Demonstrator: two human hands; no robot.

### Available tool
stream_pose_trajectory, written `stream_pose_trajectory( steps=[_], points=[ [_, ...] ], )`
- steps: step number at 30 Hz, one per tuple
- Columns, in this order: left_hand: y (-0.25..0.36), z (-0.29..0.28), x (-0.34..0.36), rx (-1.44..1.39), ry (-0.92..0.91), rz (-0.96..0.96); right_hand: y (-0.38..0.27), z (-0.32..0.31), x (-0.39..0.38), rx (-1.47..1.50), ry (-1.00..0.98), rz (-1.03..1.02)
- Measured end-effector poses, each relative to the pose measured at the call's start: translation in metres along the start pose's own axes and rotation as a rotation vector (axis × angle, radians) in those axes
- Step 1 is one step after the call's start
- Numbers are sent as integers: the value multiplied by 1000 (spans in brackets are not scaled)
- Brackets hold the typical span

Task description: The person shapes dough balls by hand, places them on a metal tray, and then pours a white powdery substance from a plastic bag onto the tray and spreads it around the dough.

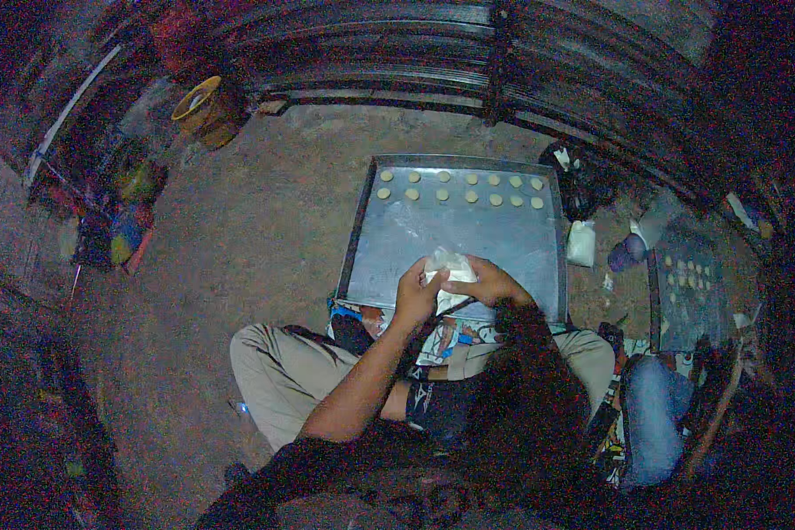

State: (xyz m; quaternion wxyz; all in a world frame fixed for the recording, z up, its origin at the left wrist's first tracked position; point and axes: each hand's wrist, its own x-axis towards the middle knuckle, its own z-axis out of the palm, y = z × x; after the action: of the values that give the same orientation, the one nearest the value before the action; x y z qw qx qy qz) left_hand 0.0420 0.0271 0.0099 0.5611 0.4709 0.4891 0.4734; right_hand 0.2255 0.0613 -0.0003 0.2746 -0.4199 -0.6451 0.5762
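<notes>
My left hand [420, 293] and my right hand [486, 284] both grip a small translucent bag of pale, creamy material [449, 270] over the near part of a large metal tray [362, 230]; thumbs and fingers press into it. Two rows of small, flat, pale dough rounds [442, 194] lie along the tray's far half, while its nearer half shows smeary, whitish patches. Beneath the tray's near edge is a colourful patterned sheet [456, 336], between my crossed legs [278, 380].
At the right are a white bag [581, 244], a purple object [625, 253], dark bags [576, 187], a second tray [680, 318] with rounds and someone's denim-clad leg [649, 420]. A yellow-rimmed bucket [205, 110], a dark metal rack [495, 62] and clutter [128, 238] border the concrete floor [238, 212].
</notes>
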Motion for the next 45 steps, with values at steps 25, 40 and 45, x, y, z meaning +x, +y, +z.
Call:
stream_pose_trajectory(
  steps=[25, 40, 45],
  points=[
    [-34, -4, 18, -776, -205, -403, 59, 0, 8, -41, -113, 214],
    [-49, -1, 26, -809, 67, -569, 27, -19, 4, -354, 110, 296],
    [-34, -1, 11, -361, -85, -280, 35, -22, -6, -603, -8, -137]
  ],
)
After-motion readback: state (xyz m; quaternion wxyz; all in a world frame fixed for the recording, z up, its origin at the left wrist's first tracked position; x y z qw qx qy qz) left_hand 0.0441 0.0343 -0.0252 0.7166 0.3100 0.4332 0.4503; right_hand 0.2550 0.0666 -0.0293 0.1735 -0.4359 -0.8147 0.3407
